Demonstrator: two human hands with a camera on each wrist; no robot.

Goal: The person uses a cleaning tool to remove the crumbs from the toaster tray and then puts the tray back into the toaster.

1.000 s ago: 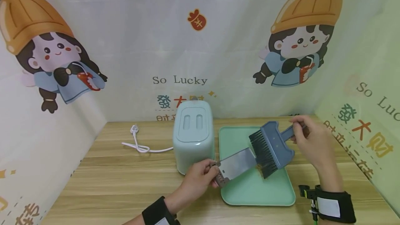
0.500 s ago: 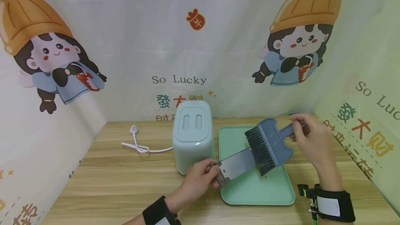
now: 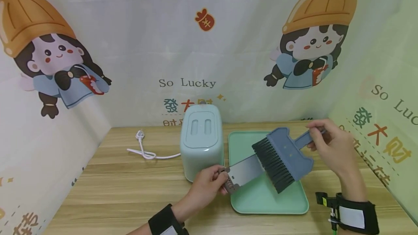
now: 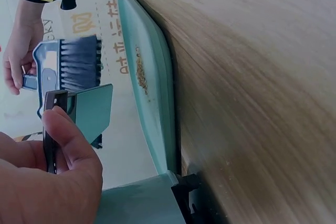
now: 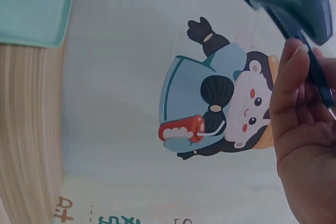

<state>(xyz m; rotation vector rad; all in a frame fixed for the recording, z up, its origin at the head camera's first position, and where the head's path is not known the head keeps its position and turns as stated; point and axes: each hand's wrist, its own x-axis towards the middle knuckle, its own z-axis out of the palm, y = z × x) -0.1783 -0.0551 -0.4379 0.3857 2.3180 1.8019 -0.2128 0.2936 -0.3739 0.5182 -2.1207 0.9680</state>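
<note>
My left hand (image 3: 209,183) pinches the brown-grey end of a flat metal crumb tray (image 3: 246,170), thumb on top. The plate slants over a green serving tray (image 3: 249,204). From the right, my right hand (image 3: 333,149) holds a blue brush (image 3: 289,151) by its handle. Its black bristles (image 3: 272,164) overlap the plate's far end in the head view and hide it. Brown crumbs (image 4: 140,72) lie on the serving tray in the left wrist view. Only the brush handle (image 5: 317,77) and part of its head show in the right wrist view.
A pale mint toaster (image 3: 200,155) stands just left of the serving tray, close to my left hand. Its white cord and plug (image 3: 140,136) lie on the wooden table (image 3: 130,195). A printed cloth (image 3: 137,46) hangs behind and at both sides.
The brush has shifted left over the crumb tray's end, then tipped lower, while my right hand has moved slightly right. Crumbs seen by the bristles earlier are hidden in the head view. Left hand steady.
</note>
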